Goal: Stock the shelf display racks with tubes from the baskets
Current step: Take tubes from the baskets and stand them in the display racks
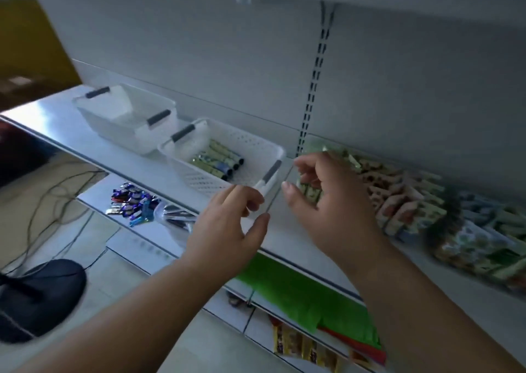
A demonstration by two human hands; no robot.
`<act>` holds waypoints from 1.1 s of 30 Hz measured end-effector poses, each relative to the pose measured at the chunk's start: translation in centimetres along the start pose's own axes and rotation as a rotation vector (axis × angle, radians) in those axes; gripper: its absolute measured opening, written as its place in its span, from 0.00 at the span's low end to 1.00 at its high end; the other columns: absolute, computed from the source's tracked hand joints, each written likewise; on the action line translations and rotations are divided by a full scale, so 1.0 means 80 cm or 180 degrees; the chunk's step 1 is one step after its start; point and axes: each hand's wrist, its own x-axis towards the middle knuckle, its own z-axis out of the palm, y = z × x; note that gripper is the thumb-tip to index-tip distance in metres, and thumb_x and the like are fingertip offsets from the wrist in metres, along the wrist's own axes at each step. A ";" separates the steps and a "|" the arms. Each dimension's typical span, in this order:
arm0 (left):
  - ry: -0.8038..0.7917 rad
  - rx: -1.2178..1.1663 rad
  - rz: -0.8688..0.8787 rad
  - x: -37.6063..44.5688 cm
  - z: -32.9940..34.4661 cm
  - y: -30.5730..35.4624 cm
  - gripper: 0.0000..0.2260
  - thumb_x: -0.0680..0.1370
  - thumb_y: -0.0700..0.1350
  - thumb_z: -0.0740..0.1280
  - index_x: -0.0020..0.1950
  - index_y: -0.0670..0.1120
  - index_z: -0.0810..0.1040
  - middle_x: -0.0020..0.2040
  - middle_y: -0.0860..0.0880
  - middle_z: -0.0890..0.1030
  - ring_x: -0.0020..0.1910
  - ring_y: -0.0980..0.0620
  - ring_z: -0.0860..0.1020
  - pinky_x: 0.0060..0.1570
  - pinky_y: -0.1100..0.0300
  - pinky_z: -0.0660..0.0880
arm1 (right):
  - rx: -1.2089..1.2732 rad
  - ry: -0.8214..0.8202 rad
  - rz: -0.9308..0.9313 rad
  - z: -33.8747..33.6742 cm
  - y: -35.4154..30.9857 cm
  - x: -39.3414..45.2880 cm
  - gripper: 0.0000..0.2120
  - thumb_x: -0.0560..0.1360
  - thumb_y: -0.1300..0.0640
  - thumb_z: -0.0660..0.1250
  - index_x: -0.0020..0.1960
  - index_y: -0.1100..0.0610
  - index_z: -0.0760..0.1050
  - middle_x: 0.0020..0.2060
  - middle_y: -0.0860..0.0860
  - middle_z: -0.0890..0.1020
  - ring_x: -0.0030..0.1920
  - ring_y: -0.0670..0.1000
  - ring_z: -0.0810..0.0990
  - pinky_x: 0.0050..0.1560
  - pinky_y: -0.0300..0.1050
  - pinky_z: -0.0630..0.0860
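A white perforated basket (257, 148) on the shelf holds a few green-and-gold tubes (219, 160) with dark caps. To its right, a clear display rack (280, 186) is packed with rows of similar tubes (398, 190). My right hand (330, 207) is at the rack's left end, with its fingers curled round a green patterned tube (310, 192). My left hand (227, 227) hovers by the basket's near right handle (270, 173), at the front end of the rack's clear side wall. Its fingers are loosely curled and hold nothing.
A second white basket (119, 116) stands empty further left on the shelf (85, 136). The lower shelf carries blue wrapped items (131, 202); green and yellow packets (310, 298) lie below. More tubes (484, 239) fill the far right. Cables and a dark chair (37, 296) are on the floor at left.
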 end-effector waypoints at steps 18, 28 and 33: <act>0.0214 -0.0311 -0.0127 0.143 -0.104 -0.194 0.09 0.74 0.41 0.68 0.51 0.51 0.75 0.43 0.60 0.74 0.45 0.64 0.73 0.44 0.77 0.66 | -0.0727 -0.3298 0.0852 0.240 -0.010 0.192 0.12 0.82 0.51 0.57 0.50 0.56 0.75 0.44 0.49 0.76 0.45 0.49 0.75 0.47 0.44 0.71; -0.0667 -0.0723 0.0627 0.221 -0.087 -0.268 0.10 0.78 0.36 0.61 0.52 0.49 0.75 0.46 0.55 0.77 0.44 0.60 0.73 0.42 0.74 0.68 | -0.0487 -0.3397 0.2340 0.276 -0.031 0.192 0.35 0.80 0.34 0.43 0.67 0.58 0.72 0.63 0.55 0.77 0.58 0.54 0.77 0.63 0.51 0.69; -0.0877 -0.0896 0.0460 0.224 -0.080 -0.275 0.11 0.78 0.35 0.59 0.50 0.52 0.72 0.46 0.56 0.76 0.44 0.62 0.74 0.40 0.75 0.67 | -0.0266 -0.2858 0.2432 0.268 -0.041 0.185 0.25 0.81 0.38 0.51 0.40 0.57 0.70 0.35 0.52 0.71 0.35 0.50 0.68 0.38 0.47 0.65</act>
